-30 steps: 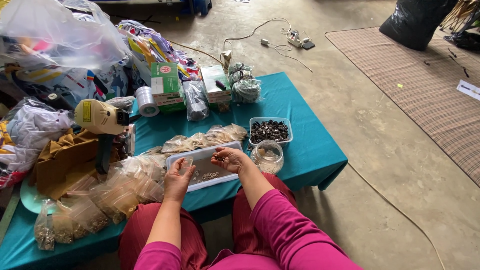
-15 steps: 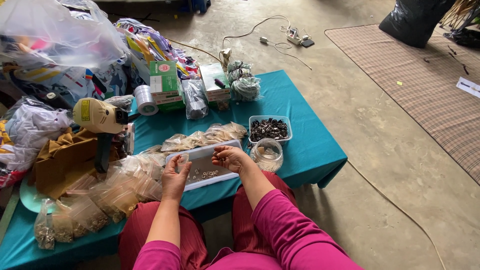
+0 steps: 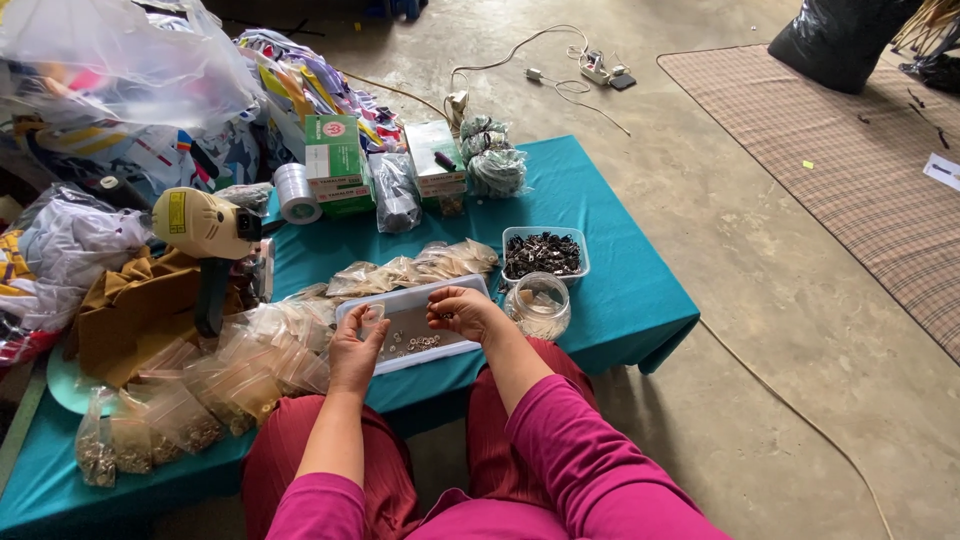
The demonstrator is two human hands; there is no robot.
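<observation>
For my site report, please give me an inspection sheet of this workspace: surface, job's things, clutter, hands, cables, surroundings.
Surface: low table under a teal cloth, crowded on its left half.
Job's things: white tray with small metal pieces; tub of dark parts; clear jar; small filled plastic bags.
Clutter: tape roll, green box, cream handheld tool, big plastic bag, fabric heaps.
Hands: left hand at the tray's near edge, holding a small clear bag; right hand over the tray, fingers pinched, what they hold is too small to tell.
Cables: white cable and power strip on the floor; cord beside the table.
Surroundings: concrete floor, woven mat, black sack.
</observation>
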